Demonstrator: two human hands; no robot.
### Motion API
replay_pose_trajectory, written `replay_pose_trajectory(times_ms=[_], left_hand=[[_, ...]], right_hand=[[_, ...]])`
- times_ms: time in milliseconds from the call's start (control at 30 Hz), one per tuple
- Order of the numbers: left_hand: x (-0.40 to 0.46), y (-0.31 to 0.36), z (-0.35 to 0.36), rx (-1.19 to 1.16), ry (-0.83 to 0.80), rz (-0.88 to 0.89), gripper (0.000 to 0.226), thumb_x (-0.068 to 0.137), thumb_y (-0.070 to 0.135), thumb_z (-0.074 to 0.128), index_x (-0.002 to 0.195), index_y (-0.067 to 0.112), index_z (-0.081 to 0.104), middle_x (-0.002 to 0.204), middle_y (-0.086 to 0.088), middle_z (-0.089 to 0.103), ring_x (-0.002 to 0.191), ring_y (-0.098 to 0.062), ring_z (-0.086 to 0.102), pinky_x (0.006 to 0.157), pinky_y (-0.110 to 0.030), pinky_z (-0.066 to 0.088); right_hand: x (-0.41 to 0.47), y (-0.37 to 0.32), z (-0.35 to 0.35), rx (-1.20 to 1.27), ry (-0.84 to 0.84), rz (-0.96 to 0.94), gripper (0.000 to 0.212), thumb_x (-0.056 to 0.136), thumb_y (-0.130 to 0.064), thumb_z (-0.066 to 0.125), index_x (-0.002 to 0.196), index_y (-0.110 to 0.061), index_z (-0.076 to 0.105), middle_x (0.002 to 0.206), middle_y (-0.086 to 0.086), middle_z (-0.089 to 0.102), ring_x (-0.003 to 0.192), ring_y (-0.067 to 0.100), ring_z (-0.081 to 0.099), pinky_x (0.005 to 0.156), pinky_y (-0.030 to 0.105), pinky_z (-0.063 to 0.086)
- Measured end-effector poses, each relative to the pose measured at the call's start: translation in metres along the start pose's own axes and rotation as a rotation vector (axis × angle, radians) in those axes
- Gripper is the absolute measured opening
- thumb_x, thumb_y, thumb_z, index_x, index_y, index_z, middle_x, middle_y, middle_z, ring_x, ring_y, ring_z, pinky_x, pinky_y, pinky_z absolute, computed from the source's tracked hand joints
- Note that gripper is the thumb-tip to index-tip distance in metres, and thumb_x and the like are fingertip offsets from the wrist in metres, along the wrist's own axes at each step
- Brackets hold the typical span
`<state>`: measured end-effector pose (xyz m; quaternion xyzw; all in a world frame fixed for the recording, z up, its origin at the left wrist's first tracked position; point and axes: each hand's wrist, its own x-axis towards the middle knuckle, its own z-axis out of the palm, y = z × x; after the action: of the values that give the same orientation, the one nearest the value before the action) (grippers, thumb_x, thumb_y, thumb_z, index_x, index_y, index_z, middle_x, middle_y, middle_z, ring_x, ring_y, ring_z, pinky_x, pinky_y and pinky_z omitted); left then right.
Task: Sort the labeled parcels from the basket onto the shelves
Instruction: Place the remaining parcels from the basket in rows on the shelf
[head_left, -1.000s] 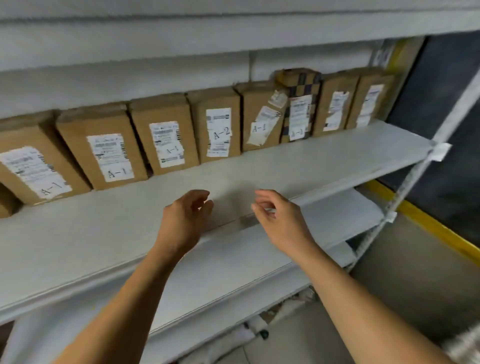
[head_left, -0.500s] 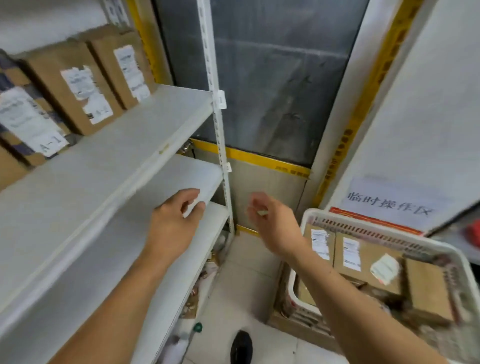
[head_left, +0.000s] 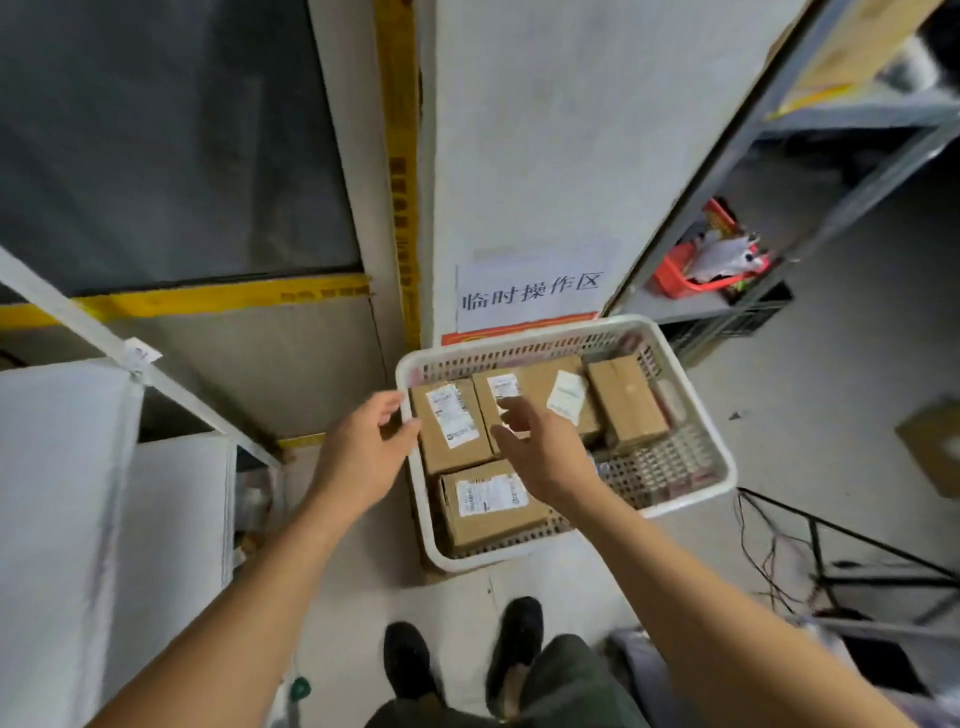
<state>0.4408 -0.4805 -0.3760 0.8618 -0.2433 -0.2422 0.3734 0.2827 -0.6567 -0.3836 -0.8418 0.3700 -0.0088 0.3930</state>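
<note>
Both bare forearms reach forward; left hand (head_left: 363, 457) loosely open, fingers slightly curled; right hand (head_left: 543, 449) relaxed, empty.

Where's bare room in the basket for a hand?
Bare mesh in the basket's near-right corner, bordered by the right box and right rim. The left half is crowded: three labeled boxes packed close, right hand above them, left hand at the left rim.

I see a white plastic basket (head_left: 724, 470) with a perforated lattice pattern in its walls and floor. The brown cardboard parcels (head_left: 626, 402) in it carry white labels printed in black. Behind it hangs a white paper sign (head_left: 530, 296) with black characters above a red strip. Yellow tape (head_left: 400, 171) with dark lettering runs along the grey wall. My shoes (head_left: 410, 660) are black on pale grey floor.
</note>
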Motion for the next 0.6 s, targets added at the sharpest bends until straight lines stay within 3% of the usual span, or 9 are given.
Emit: replay_pose_trajectory(times_ms=[400,533,600], left_hand=[[0.085,0.065,0.184,0.093,-0.248,-0.052,0.05,0.099,0.043,0.067,0.146,0.03,0.055,0.143,0.005,0.063,0.129,-0.015,0.06,0.104,-0.031,0.046],[0.118,0.084,0.263,0.099,-0.324,-0.11,0.053,0.101,0.044,0.066,0.149,0.027,0.051,0.147,0.001,0.06,0.131,-0.019,0.058,0.102,-0.03,0.044],[0.136,0.089,0.305,0.114,-0.359,-0.142,0.058,0.1,0.045,0.066,0.152,0.025,0.048,0.151,0.0,0.057,0.133,-0.021,0.056,0.106,-0.036,0.048]], right_hand=[[0.067,0.171,-0.078,0.057,0.002,0.201,0.049,0.103,-0.035,0.066,0.149,-0.019,0.057,0.136,0.003,0.07,0.12,0.019,0.067,0.1,0.034,0.055],[0.102,0.24,-0.099,0.046,-0.003,0.281,0.056,0.102,-0.038,0.067,0.152,-0.019,0.051,0.138,0.007,0.069,0.108,0.023,0.069,0.085,0.028,0.05],[0.119,0.272,-0.104,0.018,-0.019,0.316,0.062,0.102,-0.039,0.067,0.156,-0.018,0.044,0.143,0.013,0.065,0.114,0.031,0.068,0.085,0.031,0.05]])
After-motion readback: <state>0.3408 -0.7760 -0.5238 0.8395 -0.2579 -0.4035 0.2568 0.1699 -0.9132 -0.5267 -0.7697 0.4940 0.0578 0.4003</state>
